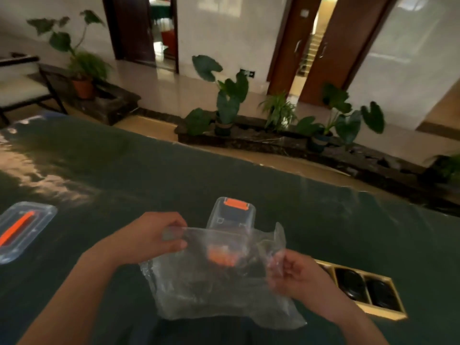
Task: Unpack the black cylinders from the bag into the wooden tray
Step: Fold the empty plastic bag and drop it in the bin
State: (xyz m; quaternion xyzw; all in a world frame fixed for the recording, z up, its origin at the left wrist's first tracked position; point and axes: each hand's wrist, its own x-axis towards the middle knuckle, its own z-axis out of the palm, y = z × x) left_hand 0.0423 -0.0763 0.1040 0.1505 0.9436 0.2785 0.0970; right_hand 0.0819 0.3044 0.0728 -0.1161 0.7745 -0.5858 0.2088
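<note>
A clear plastic bag [214, 287] hangs over the dark green table, held up by both hands. My left hand [149, 235] pinches its top left edge. My right hand [296, 272] pinches its right edge. Through the blurred film I cannot tell whether anything is inside the bag. To the right lies the wooden tray [373, 312] with compartments; two black cylinders [349, 282] [380, 293] sit in them side by side. My right hand covers the tray's left end.
A clear plastic box with orange latches [232, 215] stands right behind the bag. Its clear lid with an orange handle [20, 230] lies at the left edge of the table [124, 170]. Potted plants and doors stand beyond the table's far edge.
</note>
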